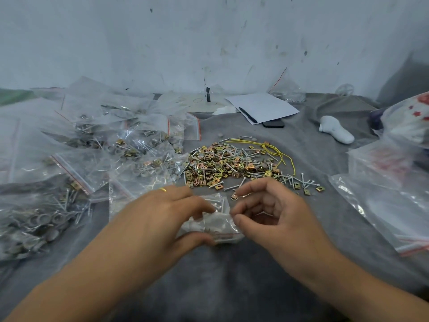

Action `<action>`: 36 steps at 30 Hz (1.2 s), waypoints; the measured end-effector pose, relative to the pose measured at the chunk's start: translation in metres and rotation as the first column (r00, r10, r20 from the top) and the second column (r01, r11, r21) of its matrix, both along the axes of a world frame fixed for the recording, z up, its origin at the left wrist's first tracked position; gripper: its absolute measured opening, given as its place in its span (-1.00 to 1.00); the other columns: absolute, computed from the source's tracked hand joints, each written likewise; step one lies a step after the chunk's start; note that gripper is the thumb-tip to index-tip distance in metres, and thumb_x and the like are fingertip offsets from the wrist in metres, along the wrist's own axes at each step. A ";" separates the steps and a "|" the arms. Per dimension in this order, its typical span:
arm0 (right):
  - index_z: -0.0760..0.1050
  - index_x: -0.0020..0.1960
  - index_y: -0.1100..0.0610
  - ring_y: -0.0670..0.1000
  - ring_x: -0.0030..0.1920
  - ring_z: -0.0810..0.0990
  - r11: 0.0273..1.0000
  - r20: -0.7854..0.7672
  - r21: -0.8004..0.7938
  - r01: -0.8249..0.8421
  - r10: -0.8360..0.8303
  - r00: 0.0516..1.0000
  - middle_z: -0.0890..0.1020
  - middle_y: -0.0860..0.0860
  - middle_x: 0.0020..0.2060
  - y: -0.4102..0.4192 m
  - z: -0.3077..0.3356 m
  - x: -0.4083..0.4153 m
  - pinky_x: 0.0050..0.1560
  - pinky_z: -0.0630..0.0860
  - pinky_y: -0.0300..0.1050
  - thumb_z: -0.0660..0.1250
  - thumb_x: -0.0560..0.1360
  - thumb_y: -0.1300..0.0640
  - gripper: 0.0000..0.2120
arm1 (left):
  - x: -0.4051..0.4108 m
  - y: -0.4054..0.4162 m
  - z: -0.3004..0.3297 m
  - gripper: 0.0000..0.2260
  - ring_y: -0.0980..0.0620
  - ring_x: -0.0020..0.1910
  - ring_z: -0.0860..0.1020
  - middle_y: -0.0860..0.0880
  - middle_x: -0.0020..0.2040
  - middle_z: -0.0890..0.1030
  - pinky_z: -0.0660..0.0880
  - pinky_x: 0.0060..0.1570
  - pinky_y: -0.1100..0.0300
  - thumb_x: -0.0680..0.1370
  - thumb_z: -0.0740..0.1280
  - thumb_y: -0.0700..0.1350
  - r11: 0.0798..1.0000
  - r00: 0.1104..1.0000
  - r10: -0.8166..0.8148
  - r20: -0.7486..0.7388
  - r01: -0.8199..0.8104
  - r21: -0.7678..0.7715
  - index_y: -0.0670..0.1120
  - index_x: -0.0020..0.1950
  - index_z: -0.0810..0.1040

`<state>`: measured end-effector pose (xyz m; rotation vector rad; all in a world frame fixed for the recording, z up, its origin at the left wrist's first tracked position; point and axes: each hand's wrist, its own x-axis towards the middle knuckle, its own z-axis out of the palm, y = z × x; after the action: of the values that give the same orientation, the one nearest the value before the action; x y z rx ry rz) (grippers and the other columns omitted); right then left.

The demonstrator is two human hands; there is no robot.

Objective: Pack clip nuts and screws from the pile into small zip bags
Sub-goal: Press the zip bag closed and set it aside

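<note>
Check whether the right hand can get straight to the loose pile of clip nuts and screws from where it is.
Probably yes. The right hand pinches the small zip bag just short of the pile, with only bare grey cloth and a few stray pieces between.

Two hands, one phone, one paper sheet

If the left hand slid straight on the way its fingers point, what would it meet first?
Likely the right hand: the left hand grips the small zip bag, fingers pointing right across it. Depth is unclear.
</note>
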<state>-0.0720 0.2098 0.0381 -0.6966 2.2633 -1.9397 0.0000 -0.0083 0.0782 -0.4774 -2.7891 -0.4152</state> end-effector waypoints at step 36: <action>0.68 -0.09 -0.01 -0.09 -0.17 0.67 0.997 -0.261 0.058 -0.051 0.065 0.963 0.72 -0.04 -0.18 0.018 0.023 -0.028 -0.07 0.55 -0.30 0.54 0.51 0.24 -0.84 | -0.020 -0.011 -0.006 -0.94 0.11 -0.13 0.64 0.08 -0.07 0.70 0.49 -0.22 0.17 0.42 0.57 0.05 0.763 0.967 0.193 -0.167 -0.041 0.645 0.20 -0.14 0.74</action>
<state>-0.1004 0.2280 0.0608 -1.0593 2.3967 -1.8530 -0.0195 -0.0196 0.0727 -0.1650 -2.2412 -1.1483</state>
